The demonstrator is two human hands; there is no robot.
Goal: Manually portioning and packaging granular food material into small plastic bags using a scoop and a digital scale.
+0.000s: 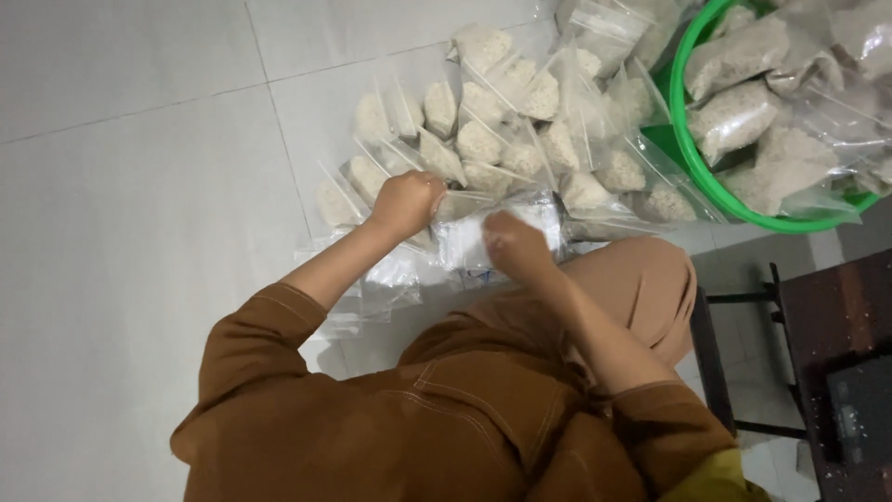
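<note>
My left hand (406,202) is closed in a fist on the left edge of a clear plastic bag (465,244) lying on the white tile floor in front of me. My right hand (514,244) is closed on the same bag's right side, a little nearer my knee. Just beyond my hands lies a pile of small clear bags filled with white grains (506,130). What the held bag contains is not clear.
A green basin (686,139) at the upper right holds larger filled bags. Loose empty plastic bags (390,279) lie left of my knee. A dark low table with a black scale (859,409) stands at the lower right. White tiled floor (130,186) stretches to the left.
</note>
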